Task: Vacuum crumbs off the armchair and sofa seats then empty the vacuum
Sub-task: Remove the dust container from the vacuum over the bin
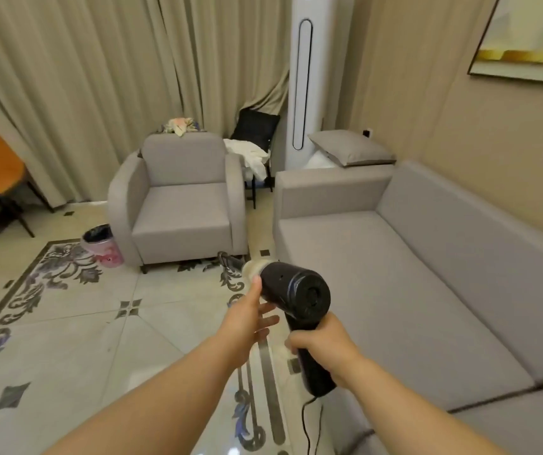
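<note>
the right hand (326, 344) is clamped round the handle of the black handheld vacuum (296, 292), held out in the air over the tiled floor (99, 323), just beside the front edge of the grey sofa (395, 274). the left hand (247, 323) has its fingers straight and apart, with the thumb touching the barrel near the pale front end (253, 268); it grips nothing. whether that pale part is a dust cup or a filter is hard to tell, as it is small and partly hidden. a thin cord (306, 421) hangs from the base of the handle.

the armchair (181, 205) stands well apart, across the floor by the curtain, with a lined bin (101, 246) just beside its left arm.

risks, as i judge them: if the left hand twists or pulls that front end loose here, crumbs could spill onto the floor, since the bin is far off. the slack cord could catch a foot or the sofa corner on a walk toward the armchair. a one-handed hold on the handle alone may let the nose dip.
</note>
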### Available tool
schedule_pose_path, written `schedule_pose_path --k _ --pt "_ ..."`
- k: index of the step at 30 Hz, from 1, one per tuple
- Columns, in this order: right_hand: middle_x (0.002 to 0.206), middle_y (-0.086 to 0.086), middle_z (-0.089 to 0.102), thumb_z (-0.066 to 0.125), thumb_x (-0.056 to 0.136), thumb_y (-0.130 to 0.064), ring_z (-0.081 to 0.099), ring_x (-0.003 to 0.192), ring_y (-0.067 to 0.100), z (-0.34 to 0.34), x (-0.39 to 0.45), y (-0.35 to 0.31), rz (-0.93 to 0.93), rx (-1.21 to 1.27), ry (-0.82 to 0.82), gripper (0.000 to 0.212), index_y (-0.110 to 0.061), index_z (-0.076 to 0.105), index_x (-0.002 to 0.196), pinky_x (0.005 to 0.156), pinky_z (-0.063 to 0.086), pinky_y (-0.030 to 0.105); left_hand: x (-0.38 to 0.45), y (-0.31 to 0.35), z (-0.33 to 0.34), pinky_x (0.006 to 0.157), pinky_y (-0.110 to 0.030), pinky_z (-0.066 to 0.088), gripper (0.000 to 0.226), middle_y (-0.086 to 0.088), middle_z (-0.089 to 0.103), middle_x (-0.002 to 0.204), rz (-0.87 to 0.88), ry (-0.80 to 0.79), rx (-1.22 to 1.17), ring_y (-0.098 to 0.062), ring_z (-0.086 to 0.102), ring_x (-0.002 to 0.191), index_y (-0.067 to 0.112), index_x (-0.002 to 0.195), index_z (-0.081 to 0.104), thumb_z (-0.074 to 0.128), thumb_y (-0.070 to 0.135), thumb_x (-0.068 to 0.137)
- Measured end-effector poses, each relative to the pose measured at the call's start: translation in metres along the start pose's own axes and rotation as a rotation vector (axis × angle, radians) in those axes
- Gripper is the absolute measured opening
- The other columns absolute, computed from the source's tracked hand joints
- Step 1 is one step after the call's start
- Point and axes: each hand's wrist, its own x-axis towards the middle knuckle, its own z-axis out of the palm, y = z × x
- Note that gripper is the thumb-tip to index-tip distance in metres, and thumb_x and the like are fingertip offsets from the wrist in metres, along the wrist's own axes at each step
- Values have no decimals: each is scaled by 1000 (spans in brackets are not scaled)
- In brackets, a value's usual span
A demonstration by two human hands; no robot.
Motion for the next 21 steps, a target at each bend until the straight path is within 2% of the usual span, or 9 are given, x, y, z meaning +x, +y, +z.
schedule_pose_path --k 4,5,9,15,18,21 --pt "86 7 69 75 59 -15 67 83 22 49 96 -43 -49 -30 -156 41 -23 65 99 73 57 34 59 55 -60 71 -32 51 60 -7 70 105 26 127 -173 -21 69 94 16 126 54 48 61 86" --pt "90 8 69 75 59 -15 68 85 23 59 114 -55 -48 -38 -188 45 -22 64 102 75 57 34 70 67 -74 70 -31 51 59 -7 70 104 32 153 -189 -21 69 93 15 126 55 49 59 87" --pt "85 5 69 77 63 -14 67 82 20 124 206 -108 -95 -73 -322 38 -24 65 97 72 55 31 129 120 -152 79 -34 49 57 -8 70 104 82 271 -307 -21 67 96 15 126 55 51 57 88" --pt "81 -3 66 77 68 -11 64 77 10 235 315 -165 -144 -134 -445 33 -22 64 97 61 49 18 204 177 -274 95 -41 46 48 -10 67 109 148 334 -453 -24 63 102 16 117 57 51 54 89" --pt "84 -2 67 79 68 -13 65 81 13 290 361 -182 -138 -150 -444 35 -21 64 98 65 50 21 237 199 -332 102 -42 43 42 -9 67 110 149 323 -495 -24 62 105 17 108 61 50 54 90" --pt "88 1 69 82 63 -17 67 87 19 377 421 -209 -99 -134 -472 40 -25 65 99 74 54 28 277 229 -424 96 -40 43 40 -8 66 112 134 339 -523 -23 61 104 19 108 60 48 53 91"
